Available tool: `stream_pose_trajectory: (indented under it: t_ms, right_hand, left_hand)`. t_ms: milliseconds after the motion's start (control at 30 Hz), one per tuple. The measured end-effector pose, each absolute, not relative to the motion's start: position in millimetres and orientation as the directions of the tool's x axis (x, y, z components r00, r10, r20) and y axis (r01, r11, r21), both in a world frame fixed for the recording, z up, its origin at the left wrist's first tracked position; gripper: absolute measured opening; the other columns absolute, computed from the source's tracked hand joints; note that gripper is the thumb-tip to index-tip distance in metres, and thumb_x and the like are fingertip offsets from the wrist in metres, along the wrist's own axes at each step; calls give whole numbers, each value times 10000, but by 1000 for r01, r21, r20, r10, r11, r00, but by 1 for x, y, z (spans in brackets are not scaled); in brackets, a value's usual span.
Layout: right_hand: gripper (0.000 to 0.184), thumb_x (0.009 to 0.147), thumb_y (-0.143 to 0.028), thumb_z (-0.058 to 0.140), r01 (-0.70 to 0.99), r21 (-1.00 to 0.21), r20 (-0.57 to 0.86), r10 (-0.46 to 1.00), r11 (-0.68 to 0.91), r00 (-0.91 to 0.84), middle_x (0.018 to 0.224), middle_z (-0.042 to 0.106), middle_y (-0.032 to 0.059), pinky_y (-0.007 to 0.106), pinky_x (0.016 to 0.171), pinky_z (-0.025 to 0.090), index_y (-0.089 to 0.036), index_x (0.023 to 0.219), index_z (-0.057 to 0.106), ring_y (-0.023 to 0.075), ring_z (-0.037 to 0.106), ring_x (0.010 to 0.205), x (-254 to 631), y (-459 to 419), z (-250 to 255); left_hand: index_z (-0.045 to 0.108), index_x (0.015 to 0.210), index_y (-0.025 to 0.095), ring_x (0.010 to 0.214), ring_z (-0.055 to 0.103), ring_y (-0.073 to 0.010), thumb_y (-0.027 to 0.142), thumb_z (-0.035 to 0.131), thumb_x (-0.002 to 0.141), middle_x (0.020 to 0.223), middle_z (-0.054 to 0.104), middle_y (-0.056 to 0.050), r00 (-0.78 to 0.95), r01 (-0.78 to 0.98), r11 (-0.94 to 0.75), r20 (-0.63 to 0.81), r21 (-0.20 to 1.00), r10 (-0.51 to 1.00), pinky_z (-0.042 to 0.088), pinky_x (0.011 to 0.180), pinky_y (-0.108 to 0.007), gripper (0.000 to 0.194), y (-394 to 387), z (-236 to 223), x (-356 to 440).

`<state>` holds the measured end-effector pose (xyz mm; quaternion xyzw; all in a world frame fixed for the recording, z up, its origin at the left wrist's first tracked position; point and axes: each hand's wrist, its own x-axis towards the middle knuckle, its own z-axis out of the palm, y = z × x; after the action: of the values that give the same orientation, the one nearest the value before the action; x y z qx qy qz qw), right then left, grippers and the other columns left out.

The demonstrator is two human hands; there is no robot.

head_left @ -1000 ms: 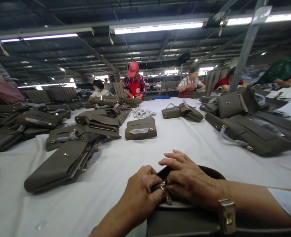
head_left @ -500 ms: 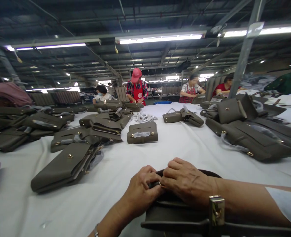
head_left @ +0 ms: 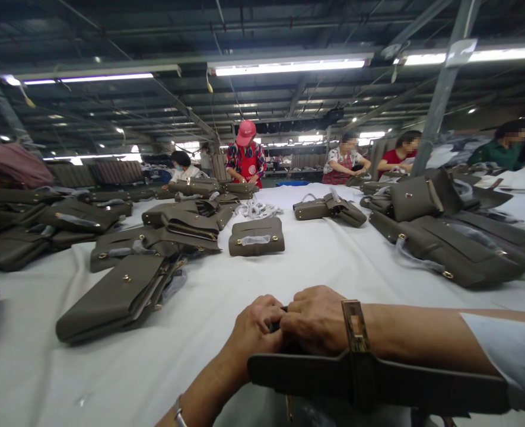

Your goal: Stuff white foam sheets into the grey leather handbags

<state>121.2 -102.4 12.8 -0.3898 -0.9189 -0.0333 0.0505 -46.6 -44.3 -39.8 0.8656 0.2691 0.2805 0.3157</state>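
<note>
- Fingers of the left hand (head_left: 257,326) pinch the dark edge of an olive bag (head_left: 304,376) at the table's near side; the right hand (head_left: 318,317) is bunched against them, its grip hidden.
- Smooth, stiff flap (head_left: 431,382) with shiny gold clasp (head_left: 355,345): higher across the right wrist than half a second ago.
- White, softly creased table cover (head_left: 124,379), bearing heaped bags (head_left: 111,296), some handles film-wrapped.
- Beyond: co-workers, one in a red cap (head_left: 246,134), under tube lights (head_left: 289,68) and metal beams.
</note>
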Motion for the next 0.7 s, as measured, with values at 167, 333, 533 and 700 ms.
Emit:
stream_pose_trajectory:
  t_ms: [167, 333, 533, 700]
  right_hand:
    - [73, 773, -168, 547, 655, 168, 114, 645, 737, -756, 732, 637, 35, 291, 573, 382, -162, 828, 594, 164, 532, 631, 129, -92, 9]
    - [52, 833, -151, 537, 555, 162, 70, 552, 816, -831, 717, 621, 23, 288, 605, 387, -161, 804, 579, 147, 491, 619, 142, -84, 18]
    - [90, 818, -129, 604, 596, -44, -98, 590, 802, -801, 700, 625, 1, 245, 556, 353, -162, 735, 600, 112, 472, 589, 161, -96, 52]
    - [91, 788, -96, 593, 680, -31, -249, 654, 732, -715, 720, 659, 27, 261, 530, 311, -146, 811, 666, 127, 474, 583, 175, -114, 75]
  left_hand:
    - [704, 693, 189, 780, 556, -164, 394, 595, 808, 792, 620, -39, 694, 297, -680, 338, 670, 636, 427, 692, -269, 260, -44, -39, -45]
    - [727, 736, 206, 757, 551, -151, 357, 598, 814, 771, 601, -26, 727, 302, -683, 302, 665, 617, 417, 672, -258, 214, -44, -34, -46]
    - [731, 751, 197, 768, 573, -160, 328, 582, 819, 797, 633, -40, 756, 329, -698, 265, 637, 598, 431, 680, -269, 210, -45, -29, -48]
    - [687, 741, 208, 854, 598, -161, 302, 564, 831, 880, 652, -26, 753, 363, -739, 289, 567, 591, 441, 745, -272, 178, -45, -32, -48]
